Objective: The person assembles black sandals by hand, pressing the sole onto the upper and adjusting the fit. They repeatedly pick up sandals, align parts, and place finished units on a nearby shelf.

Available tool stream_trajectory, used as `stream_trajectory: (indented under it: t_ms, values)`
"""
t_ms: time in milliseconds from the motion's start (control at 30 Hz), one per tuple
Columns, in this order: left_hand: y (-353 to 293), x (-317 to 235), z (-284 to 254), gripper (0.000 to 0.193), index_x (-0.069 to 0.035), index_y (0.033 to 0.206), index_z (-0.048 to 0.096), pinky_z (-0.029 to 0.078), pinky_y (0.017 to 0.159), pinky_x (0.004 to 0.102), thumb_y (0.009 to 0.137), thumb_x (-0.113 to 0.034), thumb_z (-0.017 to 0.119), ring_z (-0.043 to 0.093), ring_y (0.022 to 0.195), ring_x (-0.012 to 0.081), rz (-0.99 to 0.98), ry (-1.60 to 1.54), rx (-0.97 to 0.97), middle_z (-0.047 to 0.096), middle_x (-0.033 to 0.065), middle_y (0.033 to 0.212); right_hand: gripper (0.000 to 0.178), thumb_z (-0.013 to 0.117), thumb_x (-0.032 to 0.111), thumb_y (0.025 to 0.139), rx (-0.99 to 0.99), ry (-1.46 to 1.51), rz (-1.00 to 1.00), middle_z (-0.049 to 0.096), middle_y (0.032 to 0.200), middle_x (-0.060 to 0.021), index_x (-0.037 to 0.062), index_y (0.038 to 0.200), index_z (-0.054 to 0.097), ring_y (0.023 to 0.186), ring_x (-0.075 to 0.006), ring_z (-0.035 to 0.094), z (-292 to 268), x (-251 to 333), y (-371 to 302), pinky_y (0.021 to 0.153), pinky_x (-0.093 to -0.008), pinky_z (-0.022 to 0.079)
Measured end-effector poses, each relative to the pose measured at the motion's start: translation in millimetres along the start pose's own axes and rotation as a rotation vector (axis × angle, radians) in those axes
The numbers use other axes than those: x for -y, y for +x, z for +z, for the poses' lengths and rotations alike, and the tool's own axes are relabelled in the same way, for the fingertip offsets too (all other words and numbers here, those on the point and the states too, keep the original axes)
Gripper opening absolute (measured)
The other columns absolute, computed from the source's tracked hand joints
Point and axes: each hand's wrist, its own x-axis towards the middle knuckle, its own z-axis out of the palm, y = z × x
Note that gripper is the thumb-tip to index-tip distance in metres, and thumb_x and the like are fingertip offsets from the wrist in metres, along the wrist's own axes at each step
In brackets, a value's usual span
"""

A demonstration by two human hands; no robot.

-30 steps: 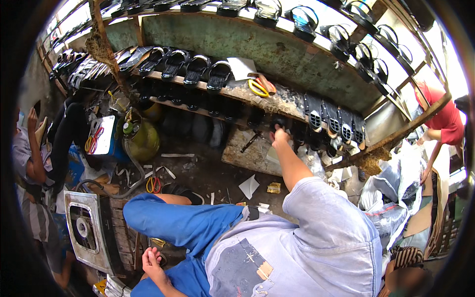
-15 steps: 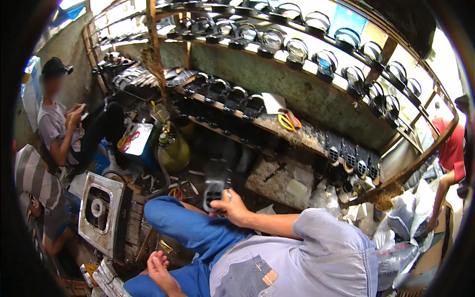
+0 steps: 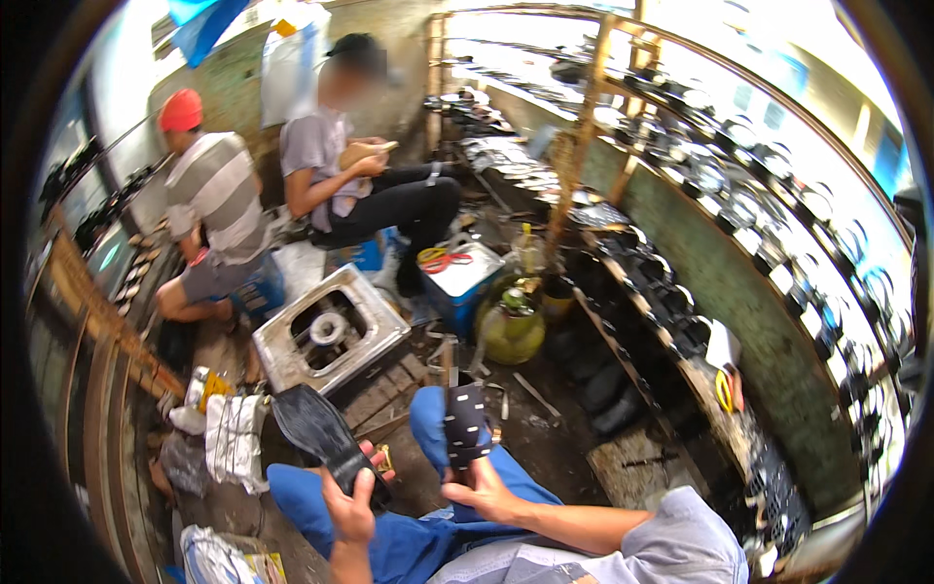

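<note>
My left hand (image 3: 352, 506), low in the view just left of centre, is closed on the heel end of a long black shoe sole (image 3: 309, 420), which slants up and away to the left. To the right of it, above my knee, my right hand (image 3: 484, 494) grips the lower end of a black sole-shaped piece with rows of small white marks (image 3: 467, 419). That piece stands roughly upright. The two pieces are apart, and my fingers partly hide their near ends.
Ahead lies a square metal stove (image 3: 370, 310) with a round burner, beside a green gas cylinder (image 3: 511, 336). Scissors (image 3: 446, 261) rest on a white-topped blue box (image 3: 477, 277). Two people sit beyond. Shelves of black sandals (image 3: 739, 209) line the right. A white bundle (image 3: 233, 438) lies at left.
The view has turned left. My left hand, empty before, now holds the black sole. A dark piece stays in my right hand, now raised upright and nearer the left hand.
</note>
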Motion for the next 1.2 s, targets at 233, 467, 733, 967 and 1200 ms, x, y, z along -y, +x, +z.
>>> stream_trajectory:
  t_ms: [233,467,733,967,1200]
  values:
    - [130.0,-26.0,-120.5,0.038,-0.007,0.138,0.055,0.055,0.068,0.0323,0.107,-0.027,0.055,0.063,0.083,0.0148,-0.308,0.624,-0.014,0.067,0.0089,0.096,0.024,0.059,0.017,0.108,-0.022,-0.472,0.319,0.059,0.111,-0.0026,0.0038,0.127,0.053,0.103,-0.0102,0.055,-48.1,27.7,-51.7,0.095,-0.0281,0.046]
    - [265.2,2.5,-110.4,0.066,-0.004,0.143,0.054,0.047,0.106,0.0464,0.089,-0.035,0.076,0.062,0.120,0.0410,0.166,1.323,-0.109,0.068,0.0216,0.124,0.059,0.071,0.047,0.096,0.996,-0.804,0.294,0.071,0.119,-0.0212,0.0025,0.134,0.063,0.106,-0.0375,0.070,-55.0,132.1,-11.1,0.090,-0.0462,0.056]
    - [376.1,30.3,8.7,0.074,-0.011,0.145,0.054,0.023,0.124,0.0554,0.079,-0.028,0.084,0.023,0.150,0.0457,0.320,1.584,-0.077,0.027,0.0229,0.163,0.045,0.070,0.038,0.098,0.409,-1.397,-0.173,0.071,0.102,-0.0155,0.0025,0.126,0.064,0.094,-0.0368,0.067,-50.4,111.9,82.2,0.088,-0.0449,0.054]
    - [385.9,-9.0,28.4,0.068,-0.022,0.145,0.056,0.022,0.123,0.0559,0.083,-0.028,0.083,0.024,0.152,0.0440,0.509,1.658,0.109,0.029,0.0183,0.165,0.051,0.074,0.046,0.093,0.769,-1.381,0.121,0.069,0.099,-0.0196,0.0058,0.123,0.067,0.098,-0.0401,0.067,-60.5,108.1,99.7,0.086,-0.0469,0.055]
    - [194.7,-42.1,-51.8,0.051,-0.012,0.151,0.041,0.059,0.060,0.0353,0.111,-0.041,0.047,0.071,0.071,0.0250,-0.009,0.141,0.057,0.066,0.0151,0.104,0.041,0.083,0.028,0.089,0.057,-0.951,0.018,0.067,0.086,-0.0090,-0.0017,0.113,0.068,0.082,-0.0171,0.061,-90.3,140.3,199.1,0.076,-0.0344,0.051]
